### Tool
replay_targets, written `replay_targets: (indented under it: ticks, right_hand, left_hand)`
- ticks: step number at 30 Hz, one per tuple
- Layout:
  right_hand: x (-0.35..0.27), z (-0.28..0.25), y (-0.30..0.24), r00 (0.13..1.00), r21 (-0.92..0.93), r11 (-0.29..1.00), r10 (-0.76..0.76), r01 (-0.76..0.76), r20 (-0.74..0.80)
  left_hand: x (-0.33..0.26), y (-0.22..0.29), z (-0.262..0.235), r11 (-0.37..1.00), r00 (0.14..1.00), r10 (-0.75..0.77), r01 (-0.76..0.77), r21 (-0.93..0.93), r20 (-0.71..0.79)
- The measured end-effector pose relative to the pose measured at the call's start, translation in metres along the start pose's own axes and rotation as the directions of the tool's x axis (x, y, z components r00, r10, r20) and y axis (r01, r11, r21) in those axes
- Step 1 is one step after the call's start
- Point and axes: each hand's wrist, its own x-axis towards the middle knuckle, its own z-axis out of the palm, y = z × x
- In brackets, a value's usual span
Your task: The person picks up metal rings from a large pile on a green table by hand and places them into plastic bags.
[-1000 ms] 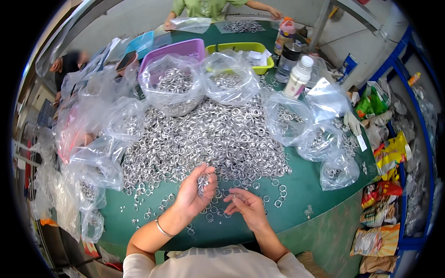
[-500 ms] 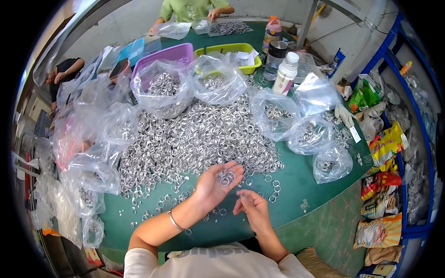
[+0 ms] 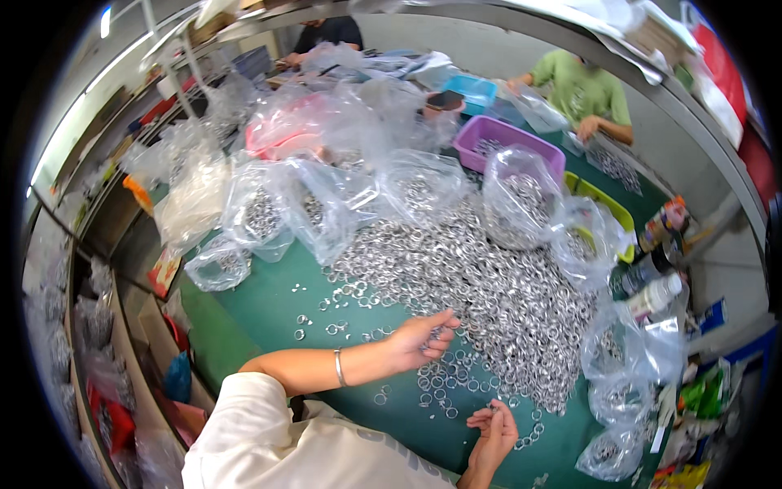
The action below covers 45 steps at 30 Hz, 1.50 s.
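A large heap of small silver metal rings (image 3: 481,277) covers the green table (image 3: 269,310). My left hand (image 3: 419,341) reaches across to the near edge of the heap, its fingers curled around a few rings. My right hand (image 3: 494,424) hovers low over the table's front, fingertips pinched on a single ring. Loose rings (image 3: 436,391) lie scattered between the two hands. A thin bracelet (image 3: 338,367) circles my left wrist.
Clear plastic bags of rings (image 3: 521,196) ring the heap. A purple bin (image 3: 505,147), a yellow-green tray (image 3: 607,216) and bottles (image 3: 652,285) stand at the far right. A person in green (image 3: 586,94) works at the table's far end; another person (image 3: 326,37) sits further left.
The view has swung left and tilted. My left hand has stretched out to the heap's edge, and my right hand has dropped back toward the table's front edge.
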Motion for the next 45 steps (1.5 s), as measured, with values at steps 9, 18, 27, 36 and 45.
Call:
replay_targets:
  ticks: [9,18,27,36,45]
  right_hand:
    - [0.007,0.015,0.003,0.997,0.02,1.0,0.012,-0.014,0.082]
    - [0.001,0.042,0.005,0.984,-0.08,0.992,0.111,-0.101,0.141]
    - [-0.006,0.085,0.009,0.978,-0.106,0.986,0.142,-0.127,0.151]
    - [-0.008,0.116,0.014,0.955,-0.213,0.959,0.228,-0.187,0.189]
    - [-0.013,0.144,0.028,0.939,-0.236,0.95,0.257,-0.202,0.229]
  left_hand:
    - [-0.042,0.041,-0.078,0.93,0.942,0.263,-0.305,-0.203,-0.21]
    - [-0.069,0.056,-0.119,0.849,0.898,0.361,-0.428,-0.309,-0.252]
    - [-0.086,0.071,-0.15,0.721,0.833,0.479,-0.553,-0.419,-0.276]
    - [-0.109,0.089,-0.168,0.573,0.752,0.605,-0.639,-0.513,-0.261]
    - [-0.121,0.093,-0.19,0.49,0.73,0.642,-0.624,-0.608,-0.232]
